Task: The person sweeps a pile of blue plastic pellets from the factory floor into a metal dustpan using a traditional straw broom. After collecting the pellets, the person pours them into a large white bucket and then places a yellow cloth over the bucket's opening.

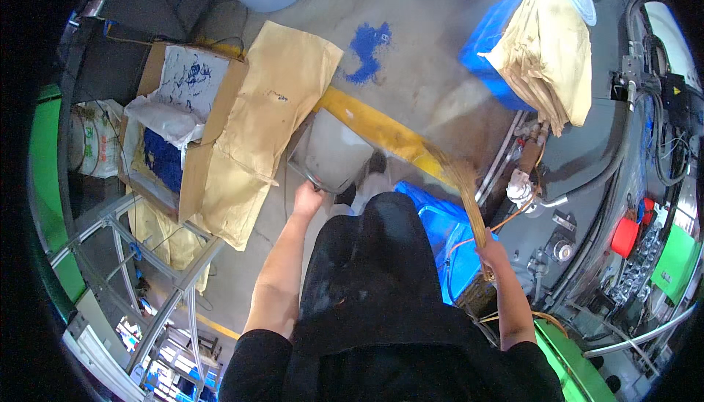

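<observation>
My left hand (pixel 309 199) is closed round the handle end of a grey dustpan (pixel 334 154), which is held low over the floor in front of my knees. In my right hand (pixel 493 251) is a straw broom (pixel 469 195), gripped by its handle, with the bristles spreading forward toward the yellow floor line. A patch of blue granules (pixel 367 52) lies on the concrete floor beyond the dustpan, apart from both tools.
At left, a cardboard box (pixel 214 127) with blue granules inside stands beside a long brown paper sack (pixel 258 120). A metal frame (pixel 154 299) rises nearer. Paper sacks (pixel 546 50) hang over a blue bin (pixel 499 57) at right, beside machinery with hoses. Blue plastic (pixel 447 237) lies by my right leg.
</observation>
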Tool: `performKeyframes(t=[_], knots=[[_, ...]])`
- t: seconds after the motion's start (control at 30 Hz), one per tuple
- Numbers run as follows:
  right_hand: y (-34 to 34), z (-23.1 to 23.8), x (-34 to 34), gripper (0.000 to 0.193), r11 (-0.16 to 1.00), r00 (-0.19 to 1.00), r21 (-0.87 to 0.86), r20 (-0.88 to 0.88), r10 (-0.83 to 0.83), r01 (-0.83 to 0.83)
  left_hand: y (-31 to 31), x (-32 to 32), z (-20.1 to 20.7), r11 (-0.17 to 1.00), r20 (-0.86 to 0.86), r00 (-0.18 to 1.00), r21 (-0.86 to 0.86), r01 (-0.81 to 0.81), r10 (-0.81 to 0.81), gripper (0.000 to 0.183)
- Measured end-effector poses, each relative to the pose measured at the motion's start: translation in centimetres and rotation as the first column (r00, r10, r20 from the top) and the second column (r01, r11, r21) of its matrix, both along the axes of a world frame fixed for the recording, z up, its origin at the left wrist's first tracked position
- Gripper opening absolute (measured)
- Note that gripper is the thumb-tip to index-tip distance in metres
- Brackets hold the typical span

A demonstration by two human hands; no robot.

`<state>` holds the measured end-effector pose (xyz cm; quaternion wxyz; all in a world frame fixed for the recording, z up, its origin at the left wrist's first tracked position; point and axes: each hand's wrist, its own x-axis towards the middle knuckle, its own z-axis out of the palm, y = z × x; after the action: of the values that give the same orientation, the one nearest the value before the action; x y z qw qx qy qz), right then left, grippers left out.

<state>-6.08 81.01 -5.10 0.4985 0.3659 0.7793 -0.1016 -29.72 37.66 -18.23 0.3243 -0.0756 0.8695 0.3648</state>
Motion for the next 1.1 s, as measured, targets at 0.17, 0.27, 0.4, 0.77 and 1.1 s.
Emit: performKeyframes(t=[0.17, 0.27, 0.4, 0.77, 1.1], knots=[[2.7, -5.8, 3.0, 0.081, 0.966, 0.93, -0.169, -0.277, -0.239, 0.198, -0.2, -0.8, -1.3, 0.995, 0.044, 0.994, -0.041, -0.095, 0.097, 0.034], [4.2, -7.5, 2.0, 0.083, 0.857, 0.8, -0.326, -0.331, -0.5, 0.4, 1.9, -1.9, 0.4, 0.984, -0.01, 0.987, -0.077, -0.158, 0.158, 0.034], [6.5, -7.7, -2.2, 0.078, 0.896, 0.82, -0.356, -0.405, -0.404, 0.265, 4.6, -2.8, 0.3, 0.947, -0.002, 0.97, -0.219, -0.236, 0.242, 0.032], [13.1, -7.3, -13.4, 0.081, 0.861, 0.92, -0.482, -0.243, -0.308, 0.16, 7.2, -3.3, 3.1, 0.873, -0.058, 0.904, -0.244, -0.423, 0.423, 0.024], [9.9, -5.0, -13.4, 0.073, 0.65, 0.694, -0.65, -0.253, -0.674, 0.393, 4.8, -2.0, 1.6, 0.861, -0.036, 0.873, -0.15, -0.486, 0.487, 0.024]])
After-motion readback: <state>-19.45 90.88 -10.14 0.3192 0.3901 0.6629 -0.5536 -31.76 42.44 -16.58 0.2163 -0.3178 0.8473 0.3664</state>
